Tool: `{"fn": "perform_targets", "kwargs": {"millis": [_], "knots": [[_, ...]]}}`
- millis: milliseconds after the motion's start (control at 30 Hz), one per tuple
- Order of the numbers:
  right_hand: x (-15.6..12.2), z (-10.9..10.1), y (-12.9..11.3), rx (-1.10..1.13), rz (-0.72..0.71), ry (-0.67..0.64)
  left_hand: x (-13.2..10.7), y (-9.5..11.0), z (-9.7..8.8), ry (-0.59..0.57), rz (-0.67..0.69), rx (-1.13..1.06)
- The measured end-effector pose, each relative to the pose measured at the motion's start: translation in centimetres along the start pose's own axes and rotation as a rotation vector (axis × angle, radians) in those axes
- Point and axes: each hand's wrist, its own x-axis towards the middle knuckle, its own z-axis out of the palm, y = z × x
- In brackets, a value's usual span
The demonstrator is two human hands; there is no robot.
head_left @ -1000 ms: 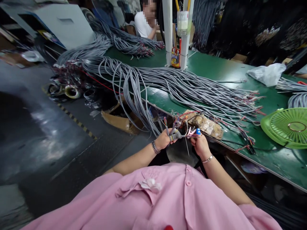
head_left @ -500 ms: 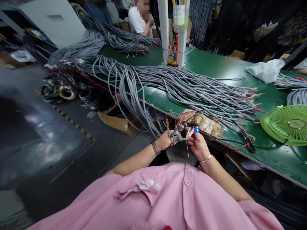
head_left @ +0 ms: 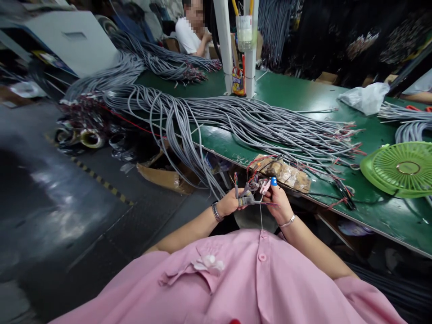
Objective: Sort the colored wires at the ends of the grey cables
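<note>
1. We note our left hand [head_left: 229, 202] closed around a short grey cable end [head_left: 247, 200], held just off the near edge of the green bench [head_left: 303, 96].
2. Our right hand [head_left: 278, 202] pinches its thin coloured wires [head_left: 254, 182] between fingertips (one wears a blue cap), seemingly to keep them fanned apart.
3. The stripped wires splay upward: red, purple, orange.
4. Just beyond lies a taped brown block [head_left: 285, 173]; behind it, the grey cable pile [head_left: 256, 121] and, at right, a green fan grille [head_left: 400, 168].
</note>
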Motion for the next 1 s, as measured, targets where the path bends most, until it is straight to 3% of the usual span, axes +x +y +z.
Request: {"fn": "perform_targets", "kwargs": {"millis": [367,567,900,1000], "knots": [[-0.4,-0.3,-0.1,0.047,0.025,-0.048,-0.8,-0.2,0.1,-0.039,-0.032,0.005],[-0.9,-0.8,-0.4,0.067,0.140,-0.084,-0.8,-0.5,-0.6,-0.098,-0.021,-0.010],[-1.0,-2.2,0.0,0.038,0.164,-0.048,-1.8,1.1,-1.0,-0.223,-0.015,0.104],[-1.2,-2.3,0.1,0.053,0.166,-0.030,-2.8,1.9,-0.7,-0.309,-0.043,0.120]]}}
